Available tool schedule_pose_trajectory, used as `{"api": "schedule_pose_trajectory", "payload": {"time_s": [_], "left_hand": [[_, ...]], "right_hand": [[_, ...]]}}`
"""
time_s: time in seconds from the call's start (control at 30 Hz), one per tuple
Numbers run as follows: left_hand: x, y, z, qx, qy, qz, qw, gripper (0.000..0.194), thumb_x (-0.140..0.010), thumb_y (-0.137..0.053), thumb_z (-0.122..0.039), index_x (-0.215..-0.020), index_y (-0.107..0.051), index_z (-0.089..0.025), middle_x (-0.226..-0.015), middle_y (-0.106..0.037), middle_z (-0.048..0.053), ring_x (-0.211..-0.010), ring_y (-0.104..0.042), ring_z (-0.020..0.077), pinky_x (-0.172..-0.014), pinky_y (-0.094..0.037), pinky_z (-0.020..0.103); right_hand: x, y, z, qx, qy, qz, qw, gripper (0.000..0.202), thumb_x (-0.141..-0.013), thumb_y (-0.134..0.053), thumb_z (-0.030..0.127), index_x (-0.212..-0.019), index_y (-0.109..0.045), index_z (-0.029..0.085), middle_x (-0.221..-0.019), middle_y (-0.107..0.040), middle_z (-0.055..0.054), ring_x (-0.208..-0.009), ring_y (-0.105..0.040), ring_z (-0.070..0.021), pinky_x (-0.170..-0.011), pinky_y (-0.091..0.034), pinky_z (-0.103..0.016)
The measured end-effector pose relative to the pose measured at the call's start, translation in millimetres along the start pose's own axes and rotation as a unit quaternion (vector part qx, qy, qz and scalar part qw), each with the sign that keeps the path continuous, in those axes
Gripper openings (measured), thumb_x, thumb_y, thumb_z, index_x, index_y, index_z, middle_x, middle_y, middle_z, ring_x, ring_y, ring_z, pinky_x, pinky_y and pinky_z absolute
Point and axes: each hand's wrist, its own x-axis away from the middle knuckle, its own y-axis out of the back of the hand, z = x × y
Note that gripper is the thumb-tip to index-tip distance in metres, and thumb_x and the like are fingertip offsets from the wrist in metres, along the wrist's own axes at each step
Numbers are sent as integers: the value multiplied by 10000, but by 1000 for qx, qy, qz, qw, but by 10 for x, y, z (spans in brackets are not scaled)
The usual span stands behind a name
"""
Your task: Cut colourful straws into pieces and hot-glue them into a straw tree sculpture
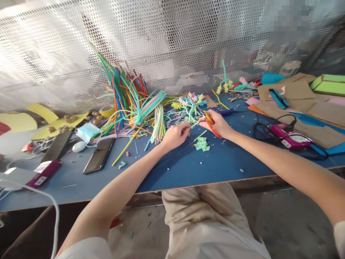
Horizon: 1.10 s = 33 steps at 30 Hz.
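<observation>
My left hand (175, 136) is closed in a pinch at one end of a short pale green pipe cleaner (194, 125) above the blue table. In my right hand (221, 126) is a pair of scissors (210, 121) with orange and yellow handles, blades pointing up and away to the left. The right fingertips are close to the pipe cleaner's other end; whether they touch it I cannot tell. Just below the hands lies a small pile of cut green pieces (202, 144). Beyond them sits a cluster of pastel fuzzy twisted shapes (188, 104).
A big heap of coloured pipe cleaners (126, 97) stands at the back, left of centre. Left lie a phone (99, 155), a face mask (87, 132) and a purple power strip (44, 173). Right are another power strip (292, 138), brown paper (288, 88) and a blue cutter (278, 98). Perforated metal (167, 43) rises behind.
</observation>
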Motion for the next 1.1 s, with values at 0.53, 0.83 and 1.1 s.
{"api": "schedule_pose_trajectory", "payload": {"time_s": [0.53,0.83,1.1], "left_hand": [[17,-9,-15,-39,-19,-12,999,266,-1018,-518,-322,-1159,-728,-237,-901,-811,-5,-680,-705,146,-689,-485,264],[21,16,-82,-101,-25,-2,995,364,-1046,-521,-521,-1069,-769,-255,-685,-705,-6,-623,-646,166,-628,-409,280],[-28,-5,142,-117,-30,-42,992,342,-1038,-526,-249,-1360,-639,-217,-1446,-630,118,-1221,-678,244,-986,-568,378]], "right_hand": [[43,-87,40,33,35,-1,999,410,-777,-853,446,-933,-531,246,-942,-708,-28,-896,-696,-238,-827,-530,-377],[94,-164,124,90,57,4,994,376,-816,-805,446,-917,-508,239,-831,-644,17,-621,-490,-131,-615,-374,-302],[59,-114,94,19,50,-76,996,356,-803,-814,402,-937,-521,249,-822,-624,26,-644,-509,-135,-644,-432,-326]]}}
